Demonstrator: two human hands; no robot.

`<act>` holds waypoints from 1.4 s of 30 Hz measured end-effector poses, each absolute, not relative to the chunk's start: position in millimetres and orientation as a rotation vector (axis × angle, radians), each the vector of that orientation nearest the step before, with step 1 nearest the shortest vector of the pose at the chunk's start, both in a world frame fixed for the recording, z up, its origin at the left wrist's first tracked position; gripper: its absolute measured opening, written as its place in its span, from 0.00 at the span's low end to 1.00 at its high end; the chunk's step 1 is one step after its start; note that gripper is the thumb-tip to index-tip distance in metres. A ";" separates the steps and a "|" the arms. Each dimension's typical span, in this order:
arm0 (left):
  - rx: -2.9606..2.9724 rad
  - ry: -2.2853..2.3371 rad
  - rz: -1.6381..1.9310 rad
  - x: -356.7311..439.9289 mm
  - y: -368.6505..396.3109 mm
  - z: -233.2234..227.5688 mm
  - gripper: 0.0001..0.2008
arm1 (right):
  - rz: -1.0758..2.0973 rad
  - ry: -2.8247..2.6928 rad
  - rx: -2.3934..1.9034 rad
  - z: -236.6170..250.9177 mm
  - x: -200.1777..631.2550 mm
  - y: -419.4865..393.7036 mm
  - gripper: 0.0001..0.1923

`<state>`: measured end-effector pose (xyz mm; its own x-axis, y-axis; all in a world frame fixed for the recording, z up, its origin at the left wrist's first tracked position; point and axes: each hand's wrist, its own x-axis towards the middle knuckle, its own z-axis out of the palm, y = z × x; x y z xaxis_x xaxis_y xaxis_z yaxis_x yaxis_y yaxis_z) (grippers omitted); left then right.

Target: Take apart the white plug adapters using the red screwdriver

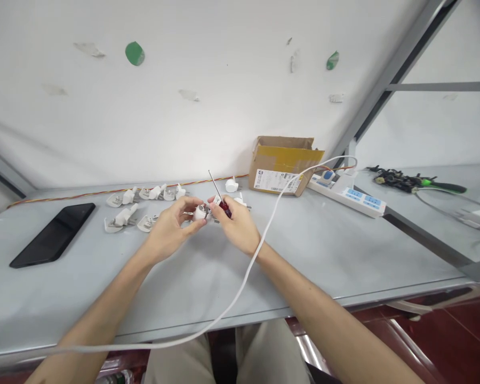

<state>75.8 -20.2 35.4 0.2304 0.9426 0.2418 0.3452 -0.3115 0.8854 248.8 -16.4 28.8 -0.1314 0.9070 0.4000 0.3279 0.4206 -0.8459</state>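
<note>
At a grey desk (324, 250) set against a white wall, a cardboard box (282, 164) and a power strip (350, 195) sit at the far edge, out of the working space, with a black phone (54, 233) aside at left. White plug parts (144, 205) lie in rows within reach. The left hand (170, 228) pinches a white plug (200, 213) above the desk, steadying it; the right hand (238, 226) is closed around a red-handled screwdriver (220, 198), shaft pointing up, away from the plug.

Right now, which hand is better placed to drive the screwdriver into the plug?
Right, probably. The right hand already grips the screwdriver by its red handle, beside the white plug that the left hand pinches above the table.
</note>
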 end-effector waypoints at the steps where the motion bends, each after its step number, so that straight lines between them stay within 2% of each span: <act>1: 1.789 1.184 1.069 75.9 -19.9 34.9 0.18 | 0.734 -1.680 -1.089 28.6 248.6 -16.3 0.14; 6: 1.747 1.202 1.058 76.5 -18.4 33.0 0.20 | 0.741 -1.688 -1.082 26.8 247.3 -16.8 0.14; 14: 1.786 1.242 1.029 76.8 -19.5 34.4 0.17 | 0.773 -1.671 -1.059 25.3 246.3 -16.6 0.15; 24: 1.986 1.437 1.206 88.7 -24.0 30.7 0.16 | 0.838 -1.610 -1.067 22.5 244.1 -16.5 0.15; 31: 1.782 1.340 1.159 87.9 -21.0 25.7 0.18 | 0.812 -1.583 -1.100 26.6 248.8 -15.1 0.17; 37: 1.460 1.255 1.292 82.2 -13.7 29.3 0.17 | 0.507 -1.588 -1.251 21.5 260.3 -0.3 0.11; 42: 1.337 1.192 1.378 77.2 -8.3 30.5 0.10 | 0.642 -1.412 -1.166 26.9 264.5 1.9 0.12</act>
<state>77.2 -8.3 30.5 -0.0629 0.9811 0.1829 0.0398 -0.1806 0.9827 264.5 1.9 26.9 0.1303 0.9036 0.4081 0.2868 0.3597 -0.8879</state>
